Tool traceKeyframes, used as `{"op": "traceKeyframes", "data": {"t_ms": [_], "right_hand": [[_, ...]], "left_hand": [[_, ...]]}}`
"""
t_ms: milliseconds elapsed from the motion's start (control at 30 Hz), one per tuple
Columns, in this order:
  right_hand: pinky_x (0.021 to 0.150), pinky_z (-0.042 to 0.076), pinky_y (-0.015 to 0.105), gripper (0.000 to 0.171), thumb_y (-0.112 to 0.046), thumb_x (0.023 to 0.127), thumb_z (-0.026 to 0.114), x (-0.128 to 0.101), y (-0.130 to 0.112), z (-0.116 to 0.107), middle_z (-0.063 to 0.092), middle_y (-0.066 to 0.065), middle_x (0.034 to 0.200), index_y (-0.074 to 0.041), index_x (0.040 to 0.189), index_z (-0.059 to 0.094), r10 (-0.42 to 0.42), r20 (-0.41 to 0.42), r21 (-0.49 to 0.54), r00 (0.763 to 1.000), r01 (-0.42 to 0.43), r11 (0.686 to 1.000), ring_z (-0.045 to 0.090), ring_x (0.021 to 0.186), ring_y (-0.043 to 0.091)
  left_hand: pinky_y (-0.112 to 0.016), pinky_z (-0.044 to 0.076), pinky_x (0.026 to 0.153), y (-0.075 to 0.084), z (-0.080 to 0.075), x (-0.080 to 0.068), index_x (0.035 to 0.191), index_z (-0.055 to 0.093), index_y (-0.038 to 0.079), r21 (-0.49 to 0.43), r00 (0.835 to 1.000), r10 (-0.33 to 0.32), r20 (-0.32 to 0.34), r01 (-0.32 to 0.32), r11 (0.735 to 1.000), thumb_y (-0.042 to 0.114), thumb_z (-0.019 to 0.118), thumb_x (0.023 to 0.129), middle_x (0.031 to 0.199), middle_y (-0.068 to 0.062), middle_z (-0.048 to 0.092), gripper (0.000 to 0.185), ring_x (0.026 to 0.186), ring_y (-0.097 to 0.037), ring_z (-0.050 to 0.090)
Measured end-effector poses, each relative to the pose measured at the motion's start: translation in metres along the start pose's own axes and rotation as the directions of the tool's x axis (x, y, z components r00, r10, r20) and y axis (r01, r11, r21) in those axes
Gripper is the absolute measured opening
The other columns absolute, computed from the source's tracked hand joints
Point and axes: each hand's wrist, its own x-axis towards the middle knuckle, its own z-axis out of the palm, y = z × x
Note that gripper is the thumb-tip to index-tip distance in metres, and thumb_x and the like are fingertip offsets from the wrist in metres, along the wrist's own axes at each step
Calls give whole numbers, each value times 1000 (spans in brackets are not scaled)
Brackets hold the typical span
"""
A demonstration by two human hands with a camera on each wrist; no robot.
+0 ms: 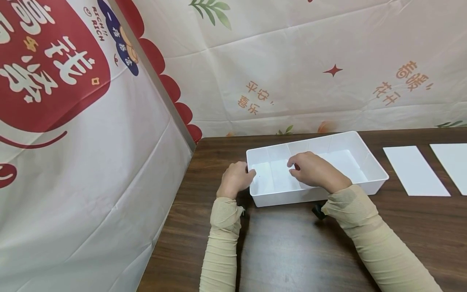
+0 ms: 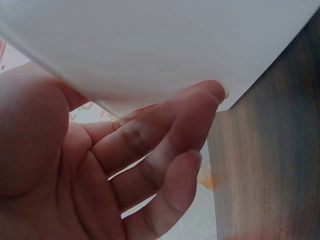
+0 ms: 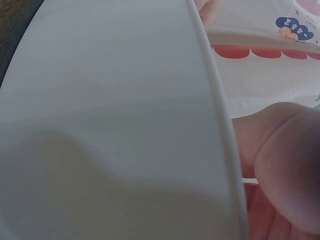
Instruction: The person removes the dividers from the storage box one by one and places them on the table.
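- White box [image 1: 284, 198]: open-topped, resting upright on the table [image 1: 284, 251] near its back edge, long side slanted across. Inner floor is largely visible; no contents can be made out.
- Left hand [image 1: 234, 178]: grips the left end wall, thumb over the rim, fingers against the outer face. This hold probably steadies the box, since a light, thin-walled container would slide easily.
- Right hand [image 1: 315, 170]: above the interior, palm down, thumb and forefinger curved with a gap between them. Nothing is seen between these two; the remaining fingertips are hidden from where I stand.
- Right wrist: lies across the line of the front wall, so the hand sits over the inside. Contact with the rim cannot be confirmed.
- Obstruction: the front wall stands between the right-wrist view and the box floor; the right sleeve [image 1: 379, 239] covers part of the front edge.
- Right of the box: a white sheet [image 1: 416, 170] lies flat, apart from it; a second sheet [image 1: 452, 164] lies farther right, partly out of view.
- Limits: a printed cloth backdrop [image 1: 313, 93] closes the rear; a side panel [image 1: 91, 162] bounds the left.
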Motion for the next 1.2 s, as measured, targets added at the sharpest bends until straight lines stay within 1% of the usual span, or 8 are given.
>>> {"op": "traceKeyframes", "data": {"t_ms": [500,800,967,1200], "right_hand": [[69,46,37,18,-1,85,57,2,1,4,61,4,74,3,97,71,-19,-35,1,999,19,1000,53,70,19],[68,44,36,18,0,83,56,2,1,3,61,3,72,3,95,71,-28,-47,7,999,28,1000,52,69,18],[67,44,35,18,1,83,56,3,0,3,60,3,71,3,93,71,-25,-50,12,998,26,1000,51,68,18],[67,44,36,19,1,82,55,3,1,2,60,4,71,3,93,71,-20,-65,11,998,21,1000,51,68,18]], "left_hand": [[-33,43,60,-1,1,0,87,66,9,6,1000,1,-6,-1,1000,31,53,98,74,-4,60,27,68,-19,56],[-32,44,60,2,0,-2,99,70,7,-1,1000,-12,-15,12,1000,29,53,99,78,-4,63,27,69,-18,57],[-33,45,63,3,1,-1,107,71,7,0,1000,-20,-20,20,1000,28,53,99,84,-4,66,29,74,-19,59],[-35,46,64,3,0,0,105,71,7,5,1000,-18,-25,18,1000,28,53,98,84,-5,66,29,74,-19,59]]}}
